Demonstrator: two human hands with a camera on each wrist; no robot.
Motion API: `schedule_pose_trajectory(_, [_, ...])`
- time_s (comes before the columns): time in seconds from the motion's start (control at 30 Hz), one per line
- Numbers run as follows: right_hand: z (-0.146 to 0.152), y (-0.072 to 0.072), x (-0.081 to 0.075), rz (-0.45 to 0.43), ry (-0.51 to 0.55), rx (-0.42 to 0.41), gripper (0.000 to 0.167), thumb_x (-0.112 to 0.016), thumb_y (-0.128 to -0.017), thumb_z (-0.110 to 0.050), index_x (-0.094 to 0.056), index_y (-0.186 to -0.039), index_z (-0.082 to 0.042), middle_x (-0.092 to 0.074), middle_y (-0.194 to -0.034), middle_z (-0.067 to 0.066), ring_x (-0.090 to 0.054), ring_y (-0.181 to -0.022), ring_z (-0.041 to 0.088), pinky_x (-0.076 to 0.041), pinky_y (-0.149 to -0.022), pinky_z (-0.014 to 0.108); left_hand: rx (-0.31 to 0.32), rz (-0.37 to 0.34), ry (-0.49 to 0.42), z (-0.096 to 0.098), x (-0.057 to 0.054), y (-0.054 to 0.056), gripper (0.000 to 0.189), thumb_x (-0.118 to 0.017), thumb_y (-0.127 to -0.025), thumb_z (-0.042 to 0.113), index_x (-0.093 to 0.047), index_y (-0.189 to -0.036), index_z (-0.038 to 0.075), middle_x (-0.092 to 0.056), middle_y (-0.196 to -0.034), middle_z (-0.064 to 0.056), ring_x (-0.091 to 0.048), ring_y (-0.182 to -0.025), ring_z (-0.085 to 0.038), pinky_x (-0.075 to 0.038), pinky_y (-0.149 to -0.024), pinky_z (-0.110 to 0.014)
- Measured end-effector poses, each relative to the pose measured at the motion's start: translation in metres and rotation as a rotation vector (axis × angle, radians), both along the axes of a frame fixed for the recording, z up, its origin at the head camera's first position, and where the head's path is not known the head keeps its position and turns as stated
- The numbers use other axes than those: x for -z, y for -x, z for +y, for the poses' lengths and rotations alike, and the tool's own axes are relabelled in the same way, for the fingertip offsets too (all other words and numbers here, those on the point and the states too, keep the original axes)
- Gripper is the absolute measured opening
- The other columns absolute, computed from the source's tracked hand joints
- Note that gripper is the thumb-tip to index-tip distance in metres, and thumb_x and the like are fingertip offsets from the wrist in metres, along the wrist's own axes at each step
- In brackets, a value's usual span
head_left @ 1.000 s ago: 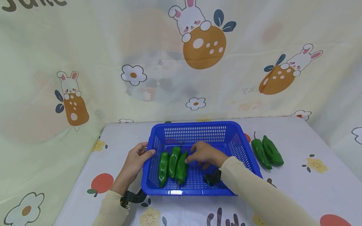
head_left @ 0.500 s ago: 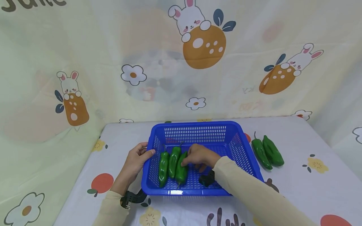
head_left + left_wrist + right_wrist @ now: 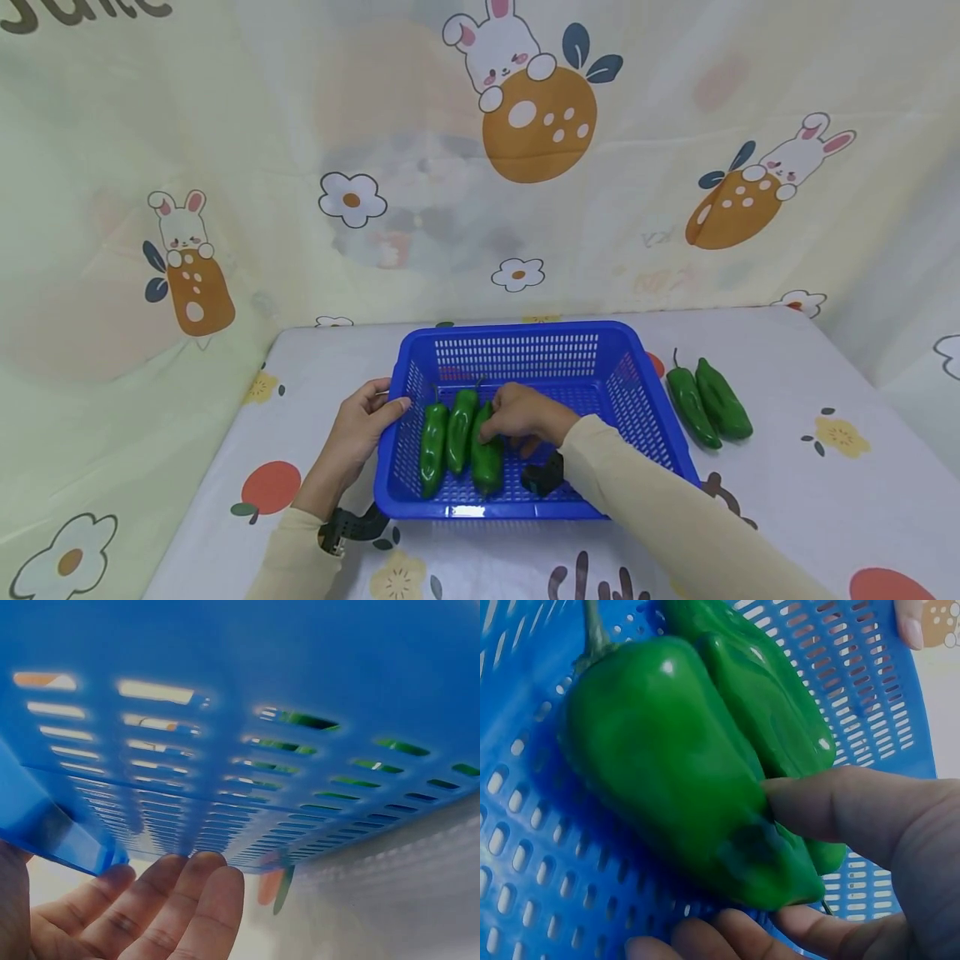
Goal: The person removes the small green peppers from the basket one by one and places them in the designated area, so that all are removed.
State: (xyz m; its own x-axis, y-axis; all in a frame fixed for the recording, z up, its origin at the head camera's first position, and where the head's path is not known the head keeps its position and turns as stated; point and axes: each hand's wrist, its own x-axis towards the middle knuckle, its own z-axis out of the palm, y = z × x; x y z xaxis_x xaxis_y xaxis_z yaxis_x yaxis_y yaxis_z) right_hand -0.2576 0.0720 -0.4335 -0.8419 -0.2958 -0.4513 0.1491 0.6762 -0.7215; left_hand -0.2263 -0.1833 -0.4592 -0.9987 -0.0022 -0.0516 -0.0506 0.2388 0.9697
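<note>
Here I have the right hand (image 3: 527, 415) pinching a green pepper (image 3: 487, 470) in its fingers (image 3: 810, 930), inside the blue basket (image 3: 525, 510) beside two other peppers (image 3: 432, 454); the left hand (image 3: 364, 427) pinches its left rim (image 3: 383, 468).

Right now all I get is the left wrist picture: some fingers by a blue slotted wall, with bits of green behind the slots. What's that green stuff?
Observer: Three green peppers, lying side by side in a blue basket.
Operator: Oh, lovely! Is anyone touching them?
Observer: Yes, the right hand pinches the rightmost pepper near the end away from its stem.
Operator: And are there any outside the basket?
Observer: Two more peppers lie on the printed cloth, beside the basket on the person's right.
</note>
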Motion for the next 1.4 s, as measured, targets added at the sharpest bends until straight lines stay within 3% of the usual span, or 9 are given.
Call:
schedule_pose_trajectory(0.13, [0.0,-0.001,0.0,0.004,0.022,0.013,0.029,-0.08,-0.081,-0.011,-0.051,-0.075,-0.011,-0.061,-0.082,0.007,-0.065,-0.072,0.027,-0.063,-0.062,0.045,0.0,-0.001,-0.001,0.0,0.0,0.0,0.046,-0.069,-0.1,0.02,-0.057,-0.141,0.003,-0.07,-0.124,-0.021,-0.074,-0.102,-0.03,-0.064,-0.085,-0.043])
schedule_pose_trajectory(0.3, [0.0,-0.002,0.0,0.003,0.066,0.041,0.024,-0.077,-0.085,-0.007,-0.055,-0.093,-0.005,-0.065,-0.092,0.012,-0.066,-0.069,0.027,-0.064,-0.062,0.045,0.001,-0.004,-0.003,0.0,0.001,0.001,0.046,-0.069,-0.1,0.02,-0.057,-0.141,0.003,-0.07,-0.123,-0.021,-0.074,-0.102,-0.029,-0.064,-0.085,-0.043])
schedule_pose_trajectory(0.43, [0.002,-0.002,-0.001,-0.005,0.106,0.057,0.038,-0.076,-0.086,-0.004,-0.054,-0.117,0.002,-0.066,-0.099,0.016,-0.071,-0.073,0.029,-0.064,-0.063,0.046,0.003,-0.003,-0.003,0.0,0.001,0.0,0.046,-0.068,-0.1,0.02,-0.056,-0.141,0.003,-0.07,-0.123,-0.021,-0.074,-0.102,-0.029,-0.064,-0.085,-0.042])
schedule_pose_trajectory(0.53, [0.004,-0.001,-0.002,-0.013,0.13,0.061,0.046,-0.075,-0.086,-0.003,-0.052,-0.125,0.005,-0.066,-0.102,0.018,-0.073,-0.077,0.031,-0.064,-0.065,0.047,0.003,-0.005,-0.004,0.0,0.0,0.0,0.046,-0.068,-0.101,0.02,-0.056,-0.141,0.003,-0.07,-0.122,-0.02,-0.074,-0.101,-0.028,-0.064,-0.085,-0.042])
schedule_pose_trajectory(0.9, [0.015,0.003,-0.009,0.021,0.12,0.061,0.047,-0.075,-0.087,-0.004,-0.055,-0.129,0.003,-0.066,-0.108,0.018,-0.072,-0.086,0.03,-0.064,-0.066,0.045,0.008,0.0,-0.011,0.0,-0.001,-0.001,0.045,-0.067,-0.101,0.02,-0.056,-0.142,0.003,-0.07,-0.124,-0.02,-0.073,-0.104,-0.029,-0.063,-0.088,-0.043])
schedule_pose_trajectory(1.4, [0.038,0.004,-0.033,0.079,0.112,0.083,0.048,-0.072,-0.091,-0.004,-0.057,-0.136,0.003,-0.066,-0.113,0.019,-0.073,-0.09,0.03,-0.065,-0.067,0.043,0.021,0.006,-0.019,0.0,-0.001,-0.001,0.044,-0.067,-0.101,0.019,-0.057,-0.141,0.002,-0.069,-0.125,-0.022,-0.073,-0.106,-0.03,-0.063,-0.088,-0.041])
